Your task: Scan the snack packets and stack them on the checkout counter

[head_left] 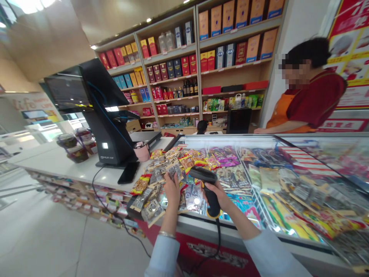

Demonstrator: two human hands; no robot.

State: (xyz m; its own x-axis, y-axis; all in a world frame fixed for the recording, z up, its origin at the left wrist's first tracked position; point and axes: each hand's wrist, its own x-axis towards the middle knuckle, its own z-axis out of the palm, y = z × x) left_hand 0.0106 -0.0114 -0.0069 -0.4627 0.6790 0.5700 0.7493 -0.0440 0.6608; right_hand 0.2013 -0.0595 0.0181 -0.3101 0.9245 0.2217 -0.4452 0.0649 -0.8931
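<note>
Scanner [203, 175]: black, yellow at the foot of its handle, held above the freezer just to the right of the left hand, its head angled toward the packets on that side.
Right hand [216, 192]: curled closed around the scanner's handle.
Left hand [172, 189]: nearly closed, thumb and fingers on a small packet [174, 169] over the pile.
Snack packets [140, 184]: brown, yellow and red, heaped loosely across the freezer's left end.
Freezer [230, 242]: red front with white lettering; more packages show through its glass top.
Cable [218, 238]: black, hanging from the scanner's handle.
Counter [49, 157]: white, to the left, bearing a black register [105, 127], a phone [128, 172] and a pink cup [141, 151].
Co-worker [313, 102]: behind the freezer at the right, orange apron over a red top.
Shelves [197, 57]: along the back, lined with boxes and bottles.
</note>
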